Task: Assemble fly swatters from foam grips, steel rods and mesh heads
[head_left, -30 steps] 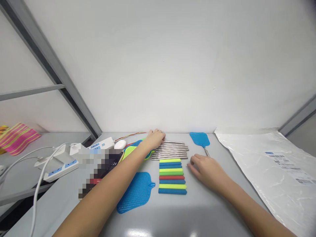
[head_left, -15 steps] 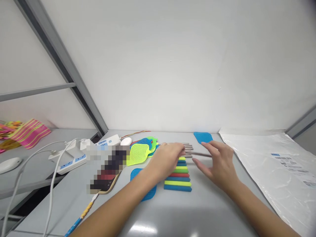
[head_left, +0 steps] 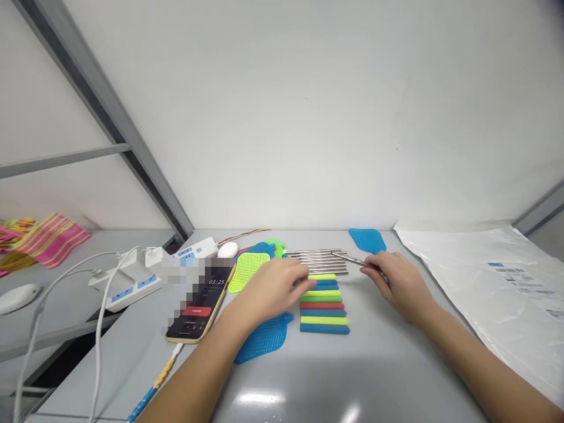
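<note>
My right hand [head_left: 396, 285] pinches one end of a thin metal rod [head_left: 352, 258], its other end pointing left over a row of similar metal rods [head_left: 317, 257]. Fingers bent and thumb a little apart, my left hand [head_left: 277, 285] is at the left ends of the coloured plastic handles [head_left: 324, 306], which are blue, yellow, green and red. Whether it touches one is hard to see. Yellow, green and blue perforated fly swatter heads [head_left: 247, 270] overlap behind my left hand. Under my left forearm lies a blue fly swatter head [head_left: 267, 341], partly hidden.
Another blue fly swatter head [head_left: 368, 239] lies by the wall. A white plastic mailer [head_left: 458, 258] covers the right side. To the left are a phone [head_left: 207, 299] on a cable, a white round device [head_left: 228, 250], and power strips [head_left: 136, 291] with white cords.
My left hand has let go of the metal rod and moved left and down to the handles. My right hand now holds the rod by its right end.
</note>
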The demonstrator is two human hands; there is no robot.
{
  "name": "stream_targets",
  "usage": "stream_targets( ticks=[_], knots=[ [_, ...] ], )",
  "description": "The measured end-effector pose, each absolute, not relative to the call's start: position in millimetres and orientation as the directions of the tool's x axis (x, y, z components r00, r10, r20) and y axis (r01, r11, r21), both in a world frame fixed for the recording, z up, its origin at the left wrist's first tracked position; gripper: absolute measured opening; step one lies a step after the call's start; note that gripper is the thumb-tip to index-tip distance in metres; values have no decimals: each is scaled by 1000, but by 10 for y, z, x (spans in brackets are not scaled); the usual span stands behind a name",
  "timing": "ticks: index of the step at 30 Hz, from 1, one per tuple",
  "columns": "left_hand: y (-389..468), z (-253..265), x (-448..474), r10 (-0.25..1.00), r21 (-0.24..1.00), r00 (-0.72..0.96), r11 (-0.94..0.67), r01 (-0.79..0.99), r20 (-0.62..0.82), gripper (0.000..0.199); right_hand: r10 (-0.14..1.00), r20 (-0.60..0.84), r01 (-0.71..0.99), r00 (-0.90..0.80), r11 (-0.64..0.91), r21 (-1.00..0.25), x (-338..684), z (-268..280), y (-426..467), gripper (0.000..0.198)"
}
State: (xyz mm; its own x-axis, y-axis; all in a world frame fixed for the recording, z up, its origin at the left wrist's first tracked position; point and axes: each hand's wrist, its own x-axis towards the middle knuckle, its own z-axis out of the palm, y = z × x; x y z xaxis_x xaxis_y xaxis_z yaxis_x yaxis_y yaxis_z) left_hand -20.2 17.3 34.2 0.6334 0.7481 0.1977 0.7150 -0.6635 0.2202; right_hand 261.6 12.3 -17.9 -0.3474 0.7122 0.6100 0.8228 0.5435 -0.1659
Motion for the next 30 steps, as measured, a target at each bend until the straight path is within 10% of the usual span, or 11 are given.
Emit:
stream_targets(
  ticks=[17, 24, 30],
  knots=[
    [-221, 80, 213, 556, 347, 831, -781, 520, 6, 12, 737, 661, 719, -144, 537, -441, 2526, -185, 106, 15],
    [-258, 202, 268, 710, 928, 700, -202, 313, -81, 21, 824, 561, 660, 77, 379, -649, 2560, -158, 51, 23],
    [-58, 189, 265, 845, 974, 525, 191, -122, -100, 24, 838, 525, 568, 151, 361, -739, 2518, -180, 55, 27]
  ],
)
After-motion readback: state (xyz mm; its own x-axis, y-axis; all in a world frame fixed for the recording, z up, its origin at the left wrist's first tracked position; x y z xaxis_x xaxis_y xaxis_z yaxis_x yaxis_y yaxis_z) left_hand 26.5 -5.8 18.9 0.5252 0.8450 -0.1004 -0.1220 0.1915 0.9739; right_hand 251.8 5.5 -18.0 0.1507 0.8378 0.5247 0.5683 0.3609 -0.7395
